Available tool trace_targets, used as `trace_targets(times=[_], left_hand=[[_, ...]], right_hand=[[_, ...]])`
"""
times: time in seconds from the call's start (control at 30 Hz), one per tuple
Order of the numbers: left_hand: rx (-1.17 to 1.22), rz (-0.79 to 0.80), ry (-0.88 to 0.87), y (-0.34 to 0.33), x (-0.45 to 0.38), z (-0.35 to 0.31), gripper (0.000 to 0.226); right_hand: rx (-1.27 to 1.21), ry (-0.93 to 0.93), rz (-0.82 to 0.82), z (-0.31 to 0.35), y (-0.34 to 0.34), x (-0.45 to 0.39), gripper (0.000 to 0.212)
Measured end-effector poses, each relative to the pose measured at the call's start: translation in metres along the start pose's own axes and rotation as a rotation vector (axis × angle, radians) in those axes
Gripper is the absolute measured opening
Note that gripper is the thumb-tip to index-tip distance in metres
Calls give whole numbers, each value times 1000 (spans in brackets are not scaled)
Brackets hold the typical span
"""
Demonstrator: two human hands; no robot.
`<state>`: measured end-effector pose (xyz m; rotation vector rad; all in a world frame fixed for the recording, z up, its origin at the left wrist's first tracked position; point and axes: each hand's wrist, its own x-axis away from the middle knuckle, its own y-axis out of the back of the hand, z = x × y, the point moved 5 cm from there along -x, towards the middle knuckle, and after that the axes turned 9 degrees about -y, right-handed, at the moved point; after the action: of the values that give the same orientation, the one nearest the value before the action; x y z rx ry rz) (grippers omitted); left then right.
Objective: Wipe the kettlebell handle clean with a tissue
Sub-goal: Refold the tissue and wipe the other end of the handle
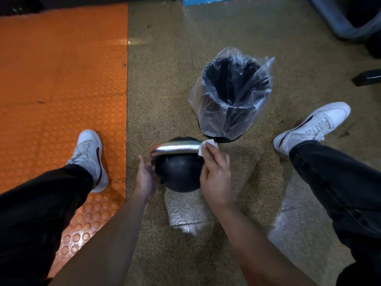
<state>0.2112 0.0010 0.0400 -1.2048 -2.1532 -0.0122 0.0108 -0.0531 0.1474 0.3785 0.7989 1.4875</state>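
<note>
head – worn, looking steeply down | close over floor (268, 172)

Floor split in two: orange rubber mat (61, 83) with raised round studs fills left side of frame, speckled tan-brown floor (165, 65) covers centre and right. Seam between them runs vertically left of centre. Glossy light reflections on tan floor, lower centre and lower right. Black bin (232, 98) lined with clear plastic bag stands upper centre-right, bag edges flaring over rim. Blue strip (210, 1) along top edge, centre-right. Grey-blue object (342, 23) in upper right corner, partly cut off. Dark bar (367, 77) at right edge. Dark band along top left edge. Lighting dim, indoor.
</note>
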Motion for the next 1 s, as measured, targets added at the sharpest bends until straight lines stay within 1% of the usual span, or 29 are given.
trace_targets(times=[0.1, 0.17, 0.2, 0.3, 0.33, 0.37, 0.47, 0.5, 0.53, 0.57, 0.7, 0.73, 0.77, 0.87, 0.93, 1.0], left_hand=[[-11, 16, 16, 2, -1, 1, 78], [-8, 9, 22, 2, 1, 0, 76], [-13, 10, 24, 2, 1, 1, 75], [-10, 8, 8, -3, 2, -1, 71], [6, 6, 9, -3, 2, -2, 71], [17, 4, 13, -1, 1, -1, 71], [8, 19, 18, 1, -1, 2, 77], [7, 21, 19, 2, 0, 1, 79], [7, 22, 22, 3, 0, 2, 79], [6, 19, 26, 4, 0, 2, 79], [13, 8, 26, 2, -2, 2, 77], [14, 11, 23, 3, -2, 2, 77], [11, 14, 21, 4, -2, 2, 77], [4, 31, 14, 4, -1, 2, 80], [9, 22, 15, 3, -1, 3, 77], [14, 13, 17, 2, -1, 3, 75]], right_hand=[[-3, -239, -10, -26, 0, 2, 47], [-10, -287, 21, -28, 0, -11, 44], [-21, -263, 27, -22, 2, -17, 44], [-46, -65, 8, 0, 7, -20, 44], [-41, -34, 13, 1, 6, -14, 46], [-33, -62, 19, -3, 5, -6, 48], [-36, -322, 36, -27, 5, 0, 45], [-34, -371, 56, -32, 3, -5, 44], [-25, -376, 72, -33, 1, -13, 42], [-14, -344, 70, -27, 2, -20, 42], [-31, -99, 36, -1, 6, -19, 44], [-25, -92, 39, -4, 5, -12, 46], [-16, -128, 46, -11, 4, -6, 47], [25, -285, 73, -30, 0, -10, 42], [13, -254, 68, -21, 1, -22, 41], [-11, -139, 33, -4, 6, -26, 40]])
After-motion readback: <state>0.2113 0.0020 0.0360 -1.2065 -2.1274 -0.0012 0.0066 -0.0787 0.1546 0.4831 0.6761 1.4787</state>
